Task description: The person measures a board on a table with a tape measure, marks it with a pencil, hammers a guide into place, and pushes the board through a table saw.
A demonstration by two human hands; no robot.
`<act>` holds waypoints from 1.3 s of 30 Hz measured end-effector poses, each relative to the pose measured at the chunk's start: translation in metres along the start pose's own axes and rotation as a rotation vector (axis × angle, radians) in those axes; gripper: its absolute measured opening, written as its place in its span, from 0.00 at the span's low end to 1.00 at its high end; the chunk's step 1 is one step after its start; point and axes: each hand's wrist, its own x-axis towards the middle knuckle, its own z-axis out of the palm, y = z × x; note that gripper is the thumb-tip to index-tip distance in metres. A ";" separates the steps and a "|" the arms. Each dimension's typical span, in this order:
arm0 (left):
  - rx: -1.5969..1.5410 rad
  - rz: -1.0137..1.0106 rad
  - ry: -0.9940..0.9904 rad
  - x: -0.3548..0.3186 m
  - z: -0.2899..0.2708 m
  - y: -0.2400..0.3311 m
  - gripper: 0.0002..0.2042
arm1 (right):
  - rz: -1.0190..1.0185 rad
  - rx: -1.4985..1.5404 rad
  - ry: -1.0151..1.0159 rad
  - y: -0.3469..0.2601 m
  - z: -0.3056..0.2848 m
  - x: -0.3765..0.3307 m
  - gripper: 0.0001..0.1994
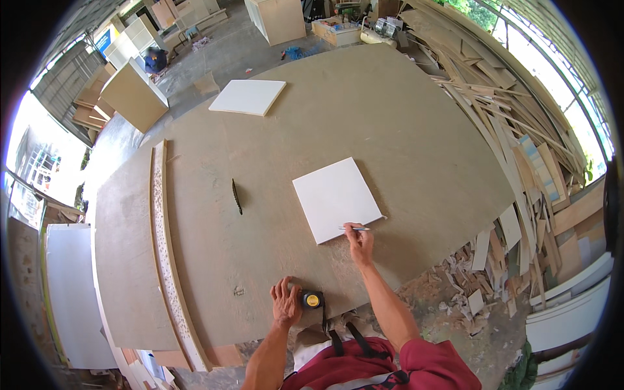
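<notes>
Head view: on your table [260,149], the white panel [337,198] could skid, since your spread left hand [285,303] rests apart from it; your right hand [360,246] is pinching; a bump could drop the edge-side tape measure [312,299] or jog the pinched pencil [363,228].

You see this from the left one of two fisheye cameras worn on your head, looking down and forward over the table [260,149], with your red shirt [429,364] nearest the lens at the bottom edge. Your left hand [286,304] and right hand [359,244] lie a little farther off, around the lower centre, while the floor [218,45] recedes toward the top of the frame. Its wide reach takes in the wood offcuts [510,123] at right and curves the long strip [170,260] at left.
</notes>
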 end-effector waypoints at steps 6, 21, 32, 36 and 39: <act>-0.020 -0.035 -0.064 0.008 -0.002 0.007 0.11 | -0.042 0.160 -0.052 -0.029 -0.025 0.002 0.09; -0.015 -0.099 -0.119 0.004 0.000 0.001 0.15 | 0.072 0.282 -0.098 -0.034 -0.009 0.006 0.14; -0.008 -0.116 -0.136 0.004 0.001 0.003 0.13 | -0.117 -0.092 -0.066 0.008 0.006 0.000 0.09; -0.022 -0.118 -0.139 0.005 -0.001 0.005 0.14 | -0.136 -0.144 -0.056 0.006 0.003 0.001 0.08; -0.024 -0.110 -0.126 0.005 -0.001 0.005 0.15 | -0.119 -0.192 -0.053 0.004 0.003 0.002 0.08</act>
